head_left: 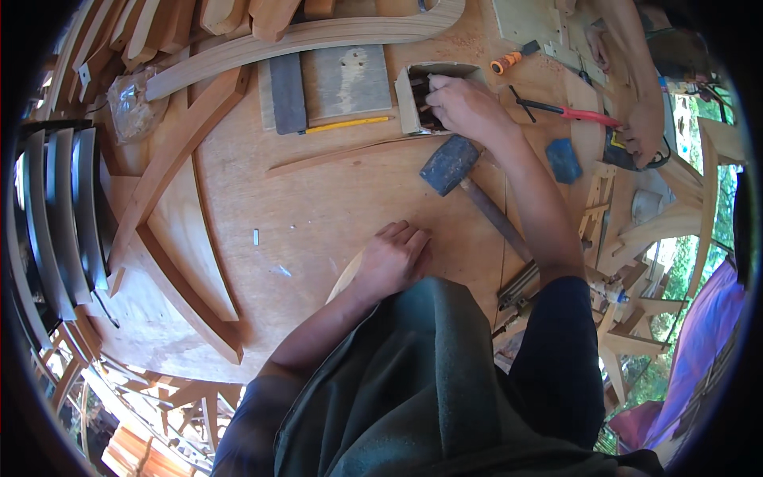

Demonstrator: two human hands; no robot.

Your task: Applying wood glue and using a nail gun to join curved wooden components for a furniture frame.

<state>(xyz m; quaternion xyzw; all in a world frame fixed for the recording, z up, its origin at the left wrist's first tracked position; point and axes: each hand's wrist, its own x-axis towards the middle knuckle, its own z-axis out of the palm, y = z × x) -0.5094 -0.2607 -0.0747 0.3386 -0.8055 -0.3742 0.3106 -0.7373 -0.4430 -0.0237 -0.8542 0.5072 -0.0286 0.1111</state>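
Note:
My right hand (461, 103) reaches into a small open cardboard box (410, 103) at the back of the bench, its fingers bent together. Small dark pieces show inside the box, but what the fingertips touch is hidden. My left hand (393, 258) rests near the bench's front edge with its fingers curled under. A pale strip of wood (346, 276) shows beside that wrist; whether the fingers hold it cannot be seen. Under my right forearm lies a mallet with a dark head (450, 164) and a wooden handle (497, 219).
A yellow pencil (347, 125), a dark flat block (287, 94) and a curved wooden piece (310, 38) lie at the back. Crossed wooden bars (179, 151) lie left. An orange-handled tool (509, 62) is beyond the box. At right, another person's hand (640, 137) is near a red-handled tool (584, 116).

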